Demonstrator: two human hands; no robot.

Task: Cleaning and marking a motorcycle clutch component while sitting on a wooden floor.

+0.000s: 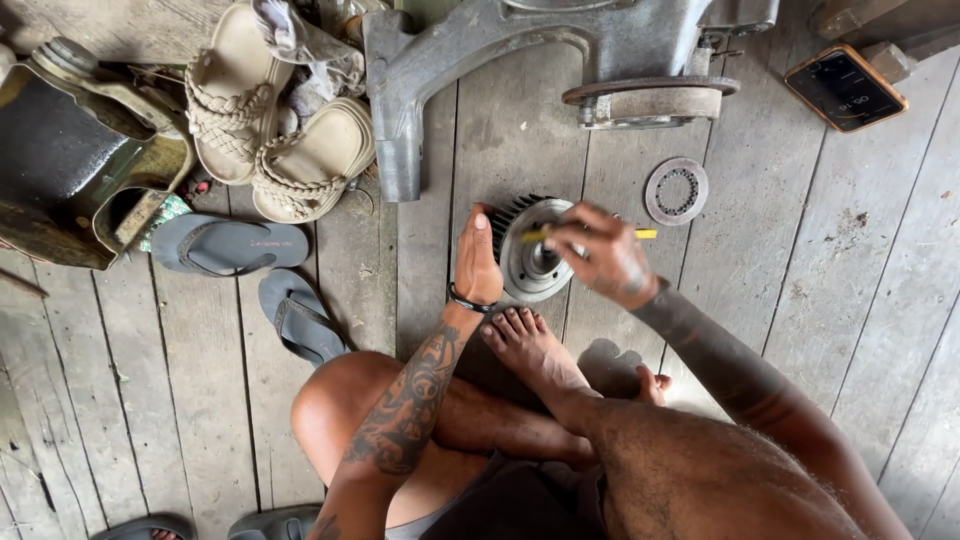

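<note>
A round finned metal part (527, 262) with a hollow hub lies on the wooden plank floor in front of my crossed legs. My left hand (477, 258) rests flat against its left side, steadying it. My right hand (603, 256) hovers over the hub, gripping a thin yellow-handled tool (645, 234) that lies across the top of the part. The tool's tip is hidden near the hub.
A flat toothed metal ring (677, 191) lies to the right. A grey cast machine frame (520, 60) stands beyond. Sandals (270, 130) and flip-flops (235, 245) lie at left beside a dark metal casing (70, 150). A phone (845, 88) sits top right.
</note>
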